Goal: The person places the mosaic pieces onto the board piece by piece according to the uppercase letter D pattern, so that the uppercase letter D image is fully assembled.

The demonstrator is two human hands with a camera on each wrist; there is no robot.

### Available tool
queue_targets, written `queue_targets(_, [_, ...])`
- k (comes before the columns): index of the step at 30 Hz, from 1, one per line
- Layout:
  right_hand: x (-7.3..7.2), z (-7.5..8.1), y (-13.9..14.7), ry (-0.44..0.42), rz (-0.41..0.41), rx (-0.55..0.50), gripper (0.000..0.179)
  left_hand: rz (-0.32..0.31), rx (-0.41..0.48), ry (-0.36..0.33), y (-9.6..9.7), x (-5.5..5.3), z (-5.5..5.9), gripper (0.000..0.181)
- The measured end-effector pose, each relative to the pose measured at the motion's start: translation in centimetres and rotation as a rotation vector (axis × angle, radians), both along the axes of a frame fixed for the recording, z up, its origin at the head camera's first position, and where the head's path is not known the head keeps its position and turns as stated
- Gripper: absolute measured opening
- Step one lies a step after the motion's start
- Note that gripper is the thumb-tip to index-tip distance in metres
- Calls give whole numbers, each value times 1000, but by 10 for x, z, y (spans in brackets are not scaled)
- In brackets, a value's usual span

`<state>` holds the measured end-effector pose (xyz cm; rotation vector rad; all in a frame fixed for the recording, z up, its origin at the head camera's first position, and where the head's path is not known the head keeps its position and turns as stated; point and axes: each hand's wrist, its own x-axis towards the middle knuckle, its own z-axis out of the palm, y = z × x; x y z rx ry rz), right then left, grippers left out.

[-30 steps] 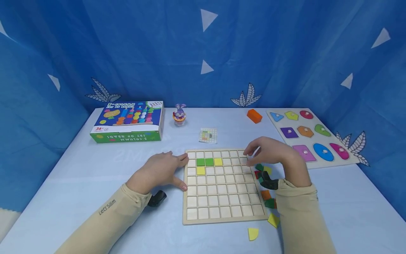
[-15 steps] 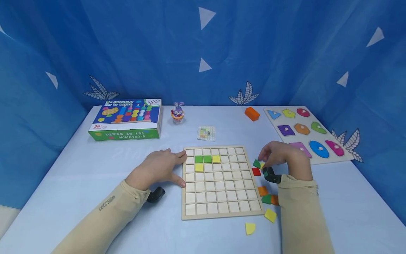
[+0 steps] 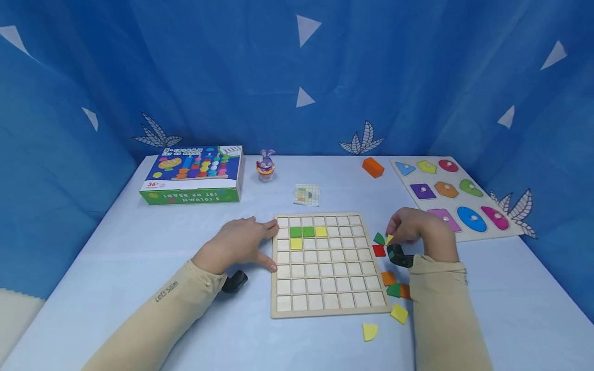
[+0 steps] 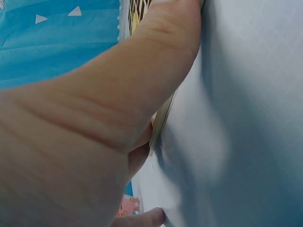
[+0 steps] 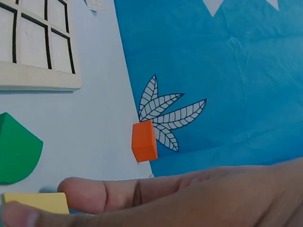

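My left hand [image 3: 238,245] rests at the left edge of a wooden grid board [image 3: 331,312], thumb and fingers spread along its rim. Green tiles [image 3: 302,232] and yellow tiles [image 3: 296,243] sit in a few upper-left cells. Right of the board, my right hand [image 3: 421,229] pinches a yellow tile [image 5: 40,201] between thumb and finger, low over the table. Close beside that tile lie a green rounded tile [image 3: 379,238] and a red tile [image 3: 379,251]. In the left wrist view, the hand's thumb [image 4: 161,52] hides most of the board.
Orange tiles [image 3: 388,279], a green tile [image 3: 394,290] and yellow tiles [image 3: 369,332] lie right of and below the board. Behind it are a pattern card [image 3: 306,195], a bunny figure [image 3: 265,166], a bead-set box [image 3: 192,175] and an orange block [image 3: 373,167]. A shape puzzle [image 3: 413,175] lies back right.
My right hand has moved away from the board's upper right edge, rightward and down to the loose tiles, and now pinches a yellow one. The left hand has stayed at the board's edge.
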<state>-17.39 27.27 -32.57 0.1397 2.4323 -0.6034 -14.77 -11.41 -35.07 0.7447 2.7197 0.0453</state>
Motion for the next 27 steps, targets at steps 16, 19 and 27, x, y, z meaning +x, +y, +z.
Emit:
queue_targets(16, [1,20,-18,163,104,-138,20,3,1,-6,-1,1,-2,108])
queue_targets(19, [2,23,-33,221,179,-190,15,-2,-3,-1,0,2,-1,108])
queue_targets(27, [7,20,-84,297,343,-238,10,-2,4,2,0,3,1,106])
